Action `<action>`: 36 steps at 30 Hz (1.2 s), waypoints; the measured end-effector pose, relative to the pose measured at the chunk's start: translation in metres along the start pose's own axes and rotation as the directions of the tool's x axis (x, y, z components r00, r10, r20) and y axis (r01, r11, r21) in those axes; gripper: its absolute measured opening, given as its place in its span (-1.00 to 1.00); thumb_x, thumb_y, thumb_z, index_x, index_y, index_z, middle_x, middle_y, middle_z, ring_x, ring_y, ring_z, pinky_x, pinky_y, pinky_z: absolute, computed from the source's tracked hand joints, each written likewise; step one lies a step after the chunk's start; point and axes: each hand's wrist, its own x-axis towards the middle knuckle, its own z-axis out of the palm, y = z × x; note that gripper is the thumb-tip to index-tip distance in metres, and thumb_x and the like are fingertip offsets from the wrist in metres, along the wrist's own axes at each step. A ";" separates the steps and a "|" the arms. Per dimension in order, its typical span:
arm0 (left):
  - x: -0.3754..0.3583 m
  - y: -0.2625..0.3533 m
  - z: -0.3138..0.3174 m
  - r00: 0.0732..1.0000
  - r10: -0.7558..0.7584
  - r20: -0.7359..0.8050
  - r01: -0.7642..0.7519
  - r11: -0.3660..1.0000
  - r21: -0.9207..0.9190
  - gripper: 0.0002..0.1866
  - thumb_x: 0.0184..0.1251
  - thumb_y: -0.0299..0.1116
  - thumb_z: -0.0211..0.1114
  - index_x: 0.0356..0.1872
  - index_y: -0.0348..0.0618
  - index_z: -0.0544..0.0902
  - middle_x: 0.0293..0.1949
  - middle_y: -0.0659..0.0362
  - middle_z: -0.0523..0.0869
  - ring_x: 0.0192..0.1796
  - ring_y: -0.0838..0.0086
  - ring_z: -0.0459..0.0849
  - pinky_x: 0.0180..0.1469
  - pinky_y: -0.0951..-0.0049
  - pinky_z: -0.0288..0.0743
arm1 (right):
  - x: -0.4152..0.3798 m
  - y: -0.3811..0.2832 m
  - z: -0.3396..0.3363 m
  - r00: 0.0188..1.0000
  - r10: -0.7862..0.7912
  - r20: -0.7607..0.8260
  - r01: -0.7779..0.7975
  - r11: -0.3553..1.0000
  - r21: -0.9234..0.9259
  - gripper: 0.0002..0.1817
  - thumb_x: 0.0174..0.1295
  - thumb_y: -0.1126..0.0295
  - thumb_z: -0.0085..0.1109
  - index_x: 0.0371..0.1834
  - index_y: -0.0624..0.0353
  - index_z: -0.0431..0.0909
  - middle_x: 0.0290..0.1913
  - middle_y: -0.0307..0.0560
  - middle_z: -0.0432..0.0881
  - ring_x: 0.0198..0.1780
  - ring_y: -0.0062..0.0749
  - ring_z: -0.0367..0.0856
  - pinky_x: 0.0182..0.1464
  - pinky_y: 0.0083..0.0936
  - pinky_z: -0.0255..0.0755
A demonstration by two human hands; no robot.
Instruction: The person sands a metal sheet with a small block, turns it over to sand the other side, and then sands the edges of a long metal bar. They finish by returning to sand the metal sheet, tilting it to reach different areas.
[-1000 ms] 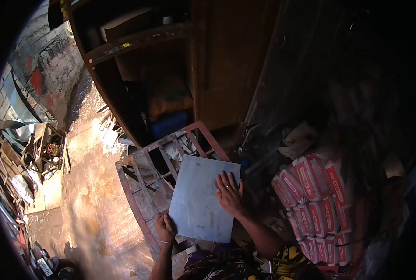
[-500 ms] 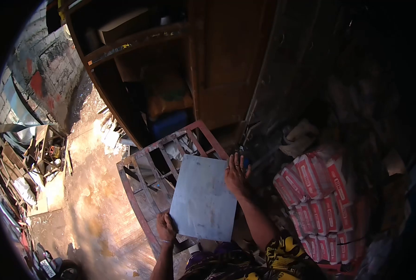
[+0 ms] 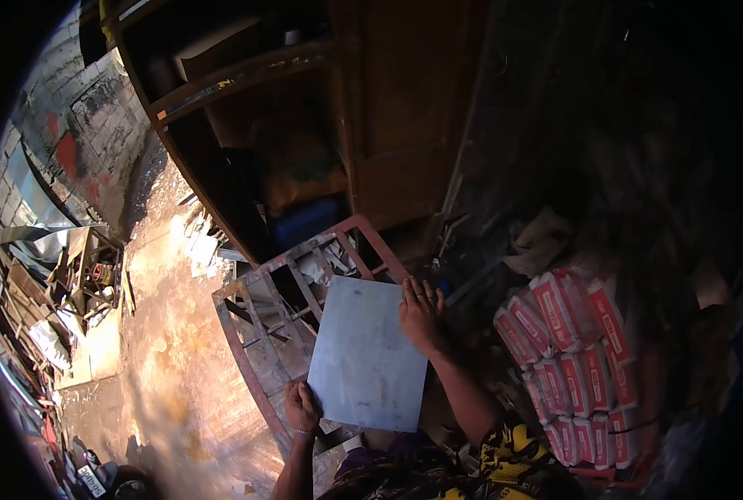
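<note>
A light grey-blue rectangular sheet (image 3: 368,354) with smudges lies tilted over a reddish-brown slatted frame (image 3: 251,357). My left hand (image 3: 301,407) is closed at the sheet's lower left edge, fingers curled in and thumb along the side. At the upper right edge, my right hand (image 3: 421,313) grips the sheet, its fingers lying over the border and pointing away from me. Its thumb is not clearly visible. Slats of the frame show beyond the sheet's far and left sides.
A dark wooden cabinet (image 3: 401,117) with open compartments stands ahead. Red-and-white packs (image 3: 567,379) are stacked at the right. Scrap wood (image 3: 80,267) is heaped along the left wall, and a motorcycle part with a number plate (image 3: 93,479) shows at lower left. Sunlit floor (image 3: 167,333) lies between.
My right hand's fingers, spread before, have drawn closer together on the sheet's edge. My left hand stays at the lower left edge. The whole view has shifted slightly.
</note>
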 end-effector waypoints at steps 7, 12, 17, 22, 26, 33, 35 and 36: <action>-0.001 -0.006 0.001 1.000 0.025 -0.004 -0.025 1.000 0.018 -0.66 0.70 -0.33 0.05 -0.20 -0.40 0.68 -0.35 -0.03 0.51 -0.24 0.16 0.52 -0.08 0.18 0.41 | 0.023 0.052 -0.009 0.981 -0.104 0.165 0.048 0.950 0.310 -0.52 0.49 0.14 0.26 0.41 0.01 0.62 0.31 -0.03 0.70 0.33 -0.01 0.57 0.45 -0.02 0.26; 0.004 -0.013 -0.002 0.998 0.067 0.014 -0.068 0.990 0.121 -0.67 0.70 -0.32 0.07 -0.22 -0.38 0.65 -0.34 -0.09 0.53 -0.23 0.05 0.53 -0.07 0.16 0.43 | 0.048 0.069 -0.022 0.960 0.265 0.092 -0.261 0.721 0.642 -0.62 0.50 0.19 0.24 0.12 0.31 0.68 0.01 0.31 0.76 0.05 0.29 0.71 0.12 -0.11 0.55; 0.000 -0.017 -0.001 1.000 0.017 0.018 -0.018 0.995 0.102 -0.67 0.70 -0.31 0.07 -0.22 -0.35 0.64 -0.30 -0.10 0.58 -0.22 0.01 0.58 -0.09 0.12 0.45 | -0.050 0.053 -0.031 0.873 0.394 0.288 -0.462 0.476 0.749 -0.57 0.47 0.24 0.30 0.17 0.41 0.55 -0.01 0.21 0.74 0.03 0.00 0.73 0.12 -0.19 0.55; 0.002 -0.007 -0.004 0.999 0.047 0.022 -0.050 0.989 0.141 -0.67 0.71 -0.30 0.07 -0.23 -0.34 0.64 -0.29 -0.10 0.59 -0.21 0.00 0.60 -0.09 0.11 0.46 | -0.178 -0.001 -0.042 0.832 0.464 0.305 -0.525 0.478 0.704 -0.57 0.50 0.16 0.27 0.18 0.31 0.56 -0.07 0.17 0.75 -0.01 -0.04 0.76 0.10 -0.16 0.56; 0.001 -0.005 -0.007 0.999 -0.002 0.051 -0.004 0.991 0.130 -0.66 0.70 -0.29 0.08 -0.25 -0.34 0.64 -0.31 -0.07 0.56 -0.23 0.03 0.58 -0.09 0.12 0.45 | -0.232 -0.034 -0.073 0.782 0.415 0.465 -0.622 0.469 0.627 -0.53 0.54 0.15 0.19 0.25 0.36 0.53 0.09 0.40 0.69 0.19 0.34 0.68 0.22 -0.04 0.51; 0.001 -0.014 -0.005 0.998 0.053 0.039 -0.057 0.993 0.100 -0.67 0.69 -0.32 0.10 -0.21 -0.36 0.70 -0.30 -0.05 0.57 -0.23 0.11 0.59 -0.09 0.17 0.46 | -0.127 0.011 -0.027 0.841 0.449 0.302 -0.540 0.666 0.515 -0.52 0.61 0.04 0.04 0.06 0.33 0.64 -0.02 0.42 0.71 0.08 0.43 0.66 0.14 0.00 0.52; 0.001 -0.002 -0.005 0.995 0.097 0.027 -0.099 0.990 0.097 -0.68 0.69 -0.33 0.10 -0.15 -0.37 0.74 -0.29 -0.04 0.58 -0.21 0.13 0.60 -0.07 0.18 0.48 | -0.050 0.038 0.012 0.877 0.464 0.128 -0.446 0.683 0.579 -0.55 0.62 0.09 0.02 -0.06 0.35 0.65 -0.09 0.42 0.71 0.01 0.45 0.65 0.04 0.05 0.52; 0.000 -0.002 -0.006 0.996 0.071 0.051 -0.076 0.992 0.103 -0.68 0.69 -0.34 0.09 -0.12 -0.36 0.75 -0.28 -0.04 0.59 -0.20 0.13 0.61 -0.06 0.20 0.48 | -0.023 0.044 0.011 0.854 0.489 0.180 -0.503 0.685 0.527 -0.55 0.61 0.10 0.04 -0.08 0.34 0.66 -0.10 0.41 0.72 0.01 0.43 0.66 0.03 0.03 0.52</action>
